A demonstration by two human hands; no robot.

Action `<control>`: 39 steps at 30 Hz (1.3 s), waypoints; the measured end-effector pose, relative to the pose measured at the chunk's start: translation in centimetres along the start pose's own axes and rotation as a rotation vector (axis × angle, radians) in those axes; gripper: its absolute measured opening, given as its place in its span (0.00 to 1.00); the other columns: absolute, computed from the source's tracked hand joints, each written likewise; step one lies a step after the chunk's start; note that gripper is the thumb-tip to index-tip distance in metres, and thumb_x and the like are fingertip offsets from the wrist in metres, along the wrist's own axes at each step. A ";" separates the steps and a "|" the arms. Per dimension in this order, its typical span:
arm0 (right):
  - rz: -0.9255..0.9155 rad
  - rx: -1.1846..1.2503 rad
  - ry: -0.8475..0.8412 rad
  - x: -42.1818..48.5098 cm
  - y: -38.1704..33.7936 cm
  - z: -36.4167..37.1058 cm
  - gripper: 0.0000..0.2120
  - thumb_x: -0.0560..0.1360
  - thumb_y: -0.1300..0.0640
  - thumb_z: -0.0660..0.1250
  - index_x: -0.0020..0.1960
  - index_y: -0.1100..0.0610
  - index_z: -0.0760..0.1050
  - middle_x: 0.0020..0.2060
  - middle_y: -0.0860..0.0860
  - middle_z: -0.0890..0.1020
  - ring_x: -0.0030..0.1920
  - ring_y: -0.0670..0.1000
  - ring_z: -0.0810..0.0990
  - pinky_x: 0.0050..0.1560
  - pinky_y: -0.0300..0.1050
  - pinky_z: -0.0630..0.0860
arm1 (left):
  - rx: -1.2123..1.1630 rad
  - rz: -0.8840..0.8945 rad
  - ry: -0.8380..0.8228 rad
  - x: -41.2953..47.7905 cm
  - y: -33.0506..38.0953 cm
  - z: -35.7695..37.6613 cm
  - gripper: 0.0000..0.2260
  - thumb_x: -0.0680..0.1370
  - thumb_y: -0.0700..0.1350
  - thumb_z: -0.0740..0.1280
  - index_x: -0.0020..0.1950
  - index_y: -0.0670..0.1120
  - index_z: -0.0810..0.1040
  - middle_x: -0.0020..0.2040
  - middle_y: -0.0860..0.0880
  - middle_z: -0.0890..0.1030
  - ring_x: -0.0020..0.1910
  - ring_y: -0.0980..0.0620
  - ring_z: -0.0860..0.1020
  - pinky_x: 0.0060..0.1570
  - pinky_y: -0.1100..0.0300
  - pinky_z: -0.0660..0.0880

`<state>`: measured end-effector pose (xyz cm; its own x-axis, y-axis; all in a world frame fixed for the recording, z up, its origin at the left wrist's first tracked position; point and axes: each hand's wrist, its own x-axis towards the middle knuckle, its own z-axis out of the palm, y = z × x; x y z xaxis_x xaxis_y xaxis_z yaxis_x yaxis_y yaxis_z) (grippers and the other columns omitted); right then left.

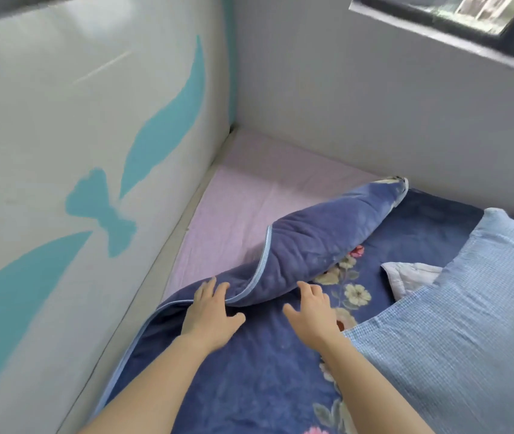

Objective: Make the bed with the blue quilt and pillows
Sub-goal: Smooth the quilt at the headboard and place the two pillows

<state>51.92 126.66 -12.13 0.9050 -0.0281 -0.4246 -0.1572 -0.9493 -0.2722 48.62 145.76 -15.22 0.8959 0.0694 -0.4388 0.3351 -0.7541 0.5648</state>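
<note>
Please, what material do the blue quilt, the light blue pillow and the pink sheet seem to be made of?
Blue quilt: seems soft plush or velvet-like fabric, padded; it has a faint sheen and a thick rolled fold. Light blue pillow: probably woven cotton, matte; a fine check weave shows. Pink sheet: thin, smooth, matte cloth with shallow creases.

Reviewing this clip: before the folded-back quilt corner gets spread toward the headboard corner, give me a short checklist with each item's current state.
1. Left hand on the folded-back edge of the blue floral plush quilt: ok, fingers at the piped hem, though a closed grip cannot be confirmed.
2. Right hand holding the fold: not ok, it is open, fingers spread beside the fold.
3. Lilac bedsheet in the corner clear of objects: ok.
4. Light blue checked pillows off the fold: ok, they lie to the right.
5. White cloth under the pillows free of the quilt: cannot tell.
</note>
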 end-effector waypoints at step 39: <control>-0.152 0.029 0.379 43.3 -8.1 11.4 0.26 0.79 0.48 0.57 0.76 0.49 0.60 0.77 0.50 0.59 0.77 0.51 0.54 0.75 0.51 0.53 | 0.416 0.233 0.517 33.3 -18.7 2.9 0.29 0.70 0.38 0.52 0.71 0.42 0.67 0.58 0.32 0.70 0.46 0.36 0.69 0.39 0.40 0.74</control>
<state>87.90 136.66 -38.16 0.9995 -0.0068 -0.0311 -0.0168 -0.9424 -0.3342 71.38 160.27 -42.45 0.9891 0.0992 0.1085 0.0701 -0.9671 0.2444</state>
